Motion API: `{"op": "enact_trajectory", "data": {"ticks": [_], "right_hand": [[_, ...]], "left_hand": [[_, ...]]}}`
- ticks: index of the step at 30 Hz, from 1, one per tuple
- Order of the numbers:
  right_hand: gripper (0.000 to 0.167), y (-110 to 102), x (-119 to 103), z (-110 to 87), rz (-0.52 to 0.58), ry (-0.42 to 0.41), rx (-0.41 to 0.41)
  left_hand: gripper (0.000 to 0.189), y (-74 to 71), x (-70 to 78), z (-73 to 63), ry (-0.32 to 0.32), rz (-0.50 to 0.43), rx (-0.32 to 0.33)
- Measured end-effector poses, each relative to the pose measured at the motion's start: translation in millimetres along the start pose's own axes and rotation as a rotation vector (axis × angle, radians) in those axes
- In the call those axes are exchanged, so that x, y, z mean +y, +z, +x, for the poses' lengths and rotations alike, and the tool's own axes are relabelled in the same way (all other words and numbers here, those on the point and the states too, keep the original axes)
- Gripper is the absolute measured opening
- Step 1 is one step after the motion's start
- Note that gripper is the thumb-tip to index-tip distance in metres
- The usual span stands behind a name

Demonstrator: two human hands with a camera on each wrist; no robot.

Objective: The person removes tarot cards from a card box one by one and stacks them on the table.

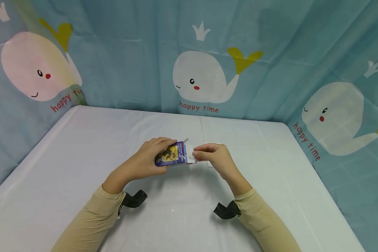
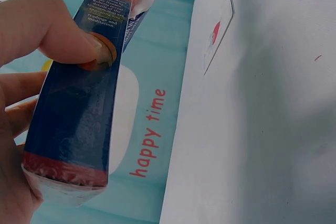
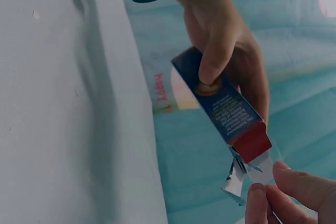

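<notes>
My left hand (image 1: pixel 148 157) grips a small tarot card box (image 1: pixel 171 154) by its sides, above the table. The box has a picture front and dark blue narrow sides; in the left wrist view the thumb presses on a side. Its end towards the right is open, with a red flap (image 3: pixel 253 142) folded out. At that end the thumb and fingertips of my right hand (image 1: pixel 217 157) pinch a white flap (image 3: pixel 262 170). A torn piece of wrapper (image 3: pixel 234 181) hangs beside it. What is inside the box cannot be seen.
A flat white card (image 2: pixel 223 32) with a red mark lies on the white-covered table (image 1: pixel 176 227), partly hidden behind my right hand in the head view. A blue curtain (image 1: pixel 129 70) with whale prints stands behind and at both sides.
</notes>
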State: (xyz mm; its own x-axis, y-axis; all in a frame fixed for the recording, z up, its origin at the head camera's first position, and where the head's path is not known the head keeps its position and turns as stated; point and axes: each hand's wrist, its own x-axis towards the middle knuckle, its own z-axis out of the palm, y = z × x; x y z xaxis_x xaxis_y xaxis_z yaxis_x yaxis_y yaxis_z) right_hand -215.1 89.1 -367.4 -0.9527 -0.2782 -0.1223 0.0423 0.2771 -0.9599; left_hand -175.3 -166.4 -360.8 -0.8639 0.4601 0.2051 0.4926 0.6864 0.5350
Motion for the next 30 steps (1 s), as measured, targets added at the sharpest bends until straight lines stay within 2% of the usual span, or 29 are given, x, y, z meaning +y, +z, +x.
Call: {"op": "enact_trajectory", "data": {"ticks": [7, 15, 30], "right_hand": [[0.026, 7.2, -1.4, -0.1, -0.020, 0.007, 0.007], [0.028, 15.6, -3.3, 2.7, -0.005, -0.021, 0.006], [0.020, 26.3, -3.5, 5.1, -0.053, -0.019, 0.049]], "left_hand": [[0.080, 0.0, 0.0, -0.4, 0.009, -0.004, 0.001], [0.079, -0.6, 0.8, -0.9, 0.016, -0.007, 0.010], [0.078, 0.5, 3.1, -1.0, 0.037, -0.007, 0.015]]}}
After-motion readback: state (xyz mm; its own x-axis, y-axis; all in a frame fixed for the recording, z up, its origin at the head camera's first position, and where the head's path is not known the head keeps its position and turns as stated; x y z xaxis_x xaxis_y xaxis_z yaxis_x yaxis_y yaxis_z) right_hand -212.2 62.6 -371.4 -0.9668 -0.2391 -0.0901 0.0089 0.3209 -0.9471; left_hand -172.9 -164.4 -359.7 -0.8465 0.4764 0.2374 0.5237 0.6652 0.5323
